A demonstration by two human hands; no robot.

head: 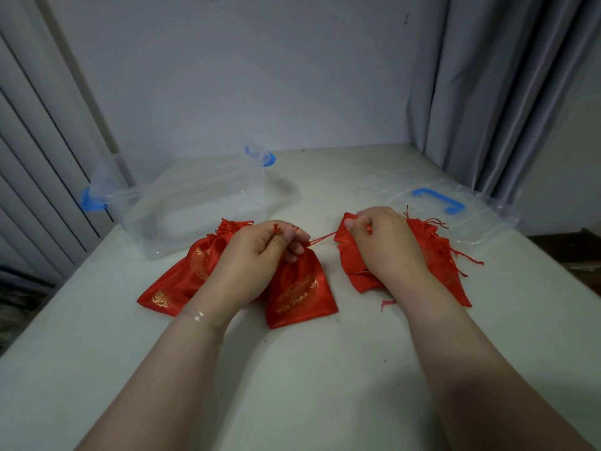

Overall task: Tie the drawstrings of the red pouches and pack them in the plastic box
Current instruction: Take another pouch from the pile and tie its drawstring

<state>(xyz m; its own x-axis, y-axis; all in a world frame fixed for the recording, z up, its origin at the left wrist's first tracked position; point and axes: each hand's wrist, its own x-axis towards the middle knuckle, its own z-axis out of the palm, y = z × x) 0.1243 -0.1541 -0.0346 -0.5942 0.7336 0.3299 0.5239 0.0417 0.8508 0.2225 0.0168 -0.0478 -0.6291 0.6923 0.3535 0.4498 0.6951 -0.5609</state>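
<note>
Both hands curl palm-down: left hand (260, 252) pinches a drawstring (322, 238), right hand (383, 242) grips a red pouch (349, 252).

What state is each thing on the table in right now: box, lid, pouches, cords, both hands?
plastic box: open, no pouches inside.
lid: off, flat on table at right.
left pouches: lying flat, unpacked.
right pouches: piled, cords loose.
drawstring: stretched between both hands.
left hand: pinching the cord.
right hand: pinching the cord, resting on the pile.
</note>
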